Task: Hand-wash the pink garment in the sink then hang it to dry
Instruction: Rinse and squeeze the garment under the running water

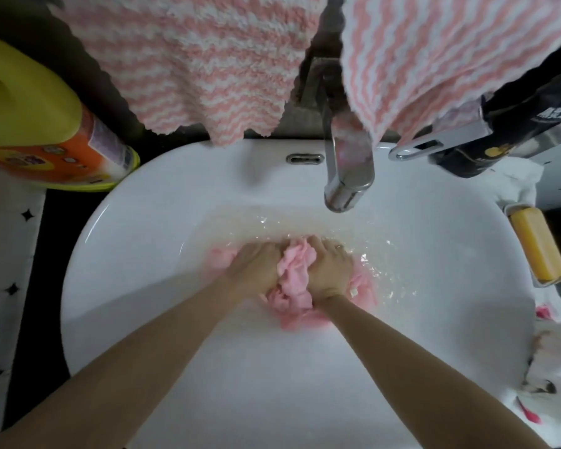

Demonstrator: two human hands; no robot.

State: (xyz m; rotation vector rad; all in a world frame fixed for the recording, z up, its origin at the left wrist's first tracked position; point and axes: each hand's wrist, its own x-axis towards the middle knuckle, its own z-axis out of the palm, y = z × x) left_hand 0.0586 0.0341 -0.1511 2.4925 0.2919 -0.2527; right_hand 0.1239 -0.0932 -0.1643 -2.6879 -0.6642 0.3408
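Both forearms reach in from the near edge of the sink [136,260], and the two hands meet in the middle of the bowl. The left hand [256,270] and the right hand [330,270] each have their fingers curled tight round a bunch of the pink garment [297,273], which is squeezed up between them; the rest of it lies wet in the shallow water [272,226] under and beside the hands. My guess is that the washing is in full swing: scrubbing or wringing now, with rinsing and hanging up still to come. Just beyond the hands the tap [348,176] juts over the bowl, so lifting the cloth needs care. A yellow soap bar [536,251] sits on the right rim, a yellow and orange detergent bottle [46,124] to the left, and pink striped towels [191,59] hang at the back
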